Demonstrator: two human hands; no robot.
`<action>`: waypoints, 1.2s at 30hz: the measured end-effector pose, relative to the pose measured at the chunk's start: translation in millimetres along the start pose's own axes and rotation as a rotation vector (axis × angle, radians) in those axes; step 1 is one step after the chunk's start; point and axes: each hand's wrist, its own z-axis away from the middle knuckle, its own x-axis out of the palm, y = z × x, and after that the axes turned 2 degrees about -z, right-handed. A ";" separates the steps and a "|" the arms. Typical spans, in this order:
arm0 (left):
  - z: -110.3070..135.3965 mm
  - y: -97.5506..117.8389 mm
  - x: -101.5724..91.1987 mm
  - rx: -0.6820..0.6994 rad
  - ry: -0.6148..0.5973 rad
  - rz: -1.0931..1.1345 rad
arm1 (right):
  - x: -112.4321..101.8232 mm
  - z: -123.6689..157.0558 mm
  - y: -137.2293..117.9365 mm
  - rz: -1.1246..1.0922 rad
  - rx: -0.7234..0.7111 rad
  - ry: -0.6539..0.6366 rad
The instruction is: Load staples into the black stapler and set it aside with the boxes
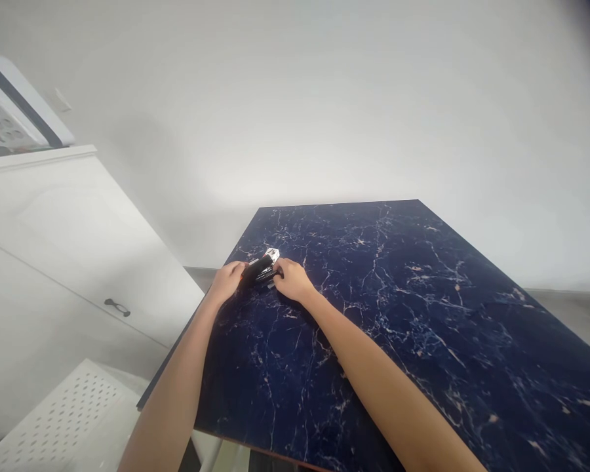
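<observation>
Head cam: left hand (pixel 227 278) & right hand (pixel 291 279) both grip stapler (pixel 262 267); no legible writing.

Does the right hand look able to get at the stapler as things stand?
Probably yes. The right hand already rests against the black stapler on the dark marble table, with the left hand on its other end; nothing lies between them.

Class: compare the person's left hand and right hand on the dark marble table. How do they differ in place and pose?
The left hand sits at the table's left edge, at the stapler's black rear end; the right hand lies further in on the tabletop, beside its metal front. The left forearm comes up from off the table; the right forearm stretches across the marble. Both hands touch the stapler, palms down.
</observation>
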 end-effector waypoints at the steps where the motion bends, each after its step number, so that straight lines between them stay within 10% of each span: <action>1: -1.5 -1.2 0.8 -0.006 0.011 0.006 | -0.2 -0.3 -0.3 -0.003 0.002 0.002; 19: -8.5 -12.0 -0.5 -0.105 0.643 0.271 | 4.5 -5.3 7.3 -0.009 0.090 0.054; 36: -14.6 -31.4 6.6 -0.231 0.660 0.226 | 4.4 -4.2 5.3 0.024 0.067 0.032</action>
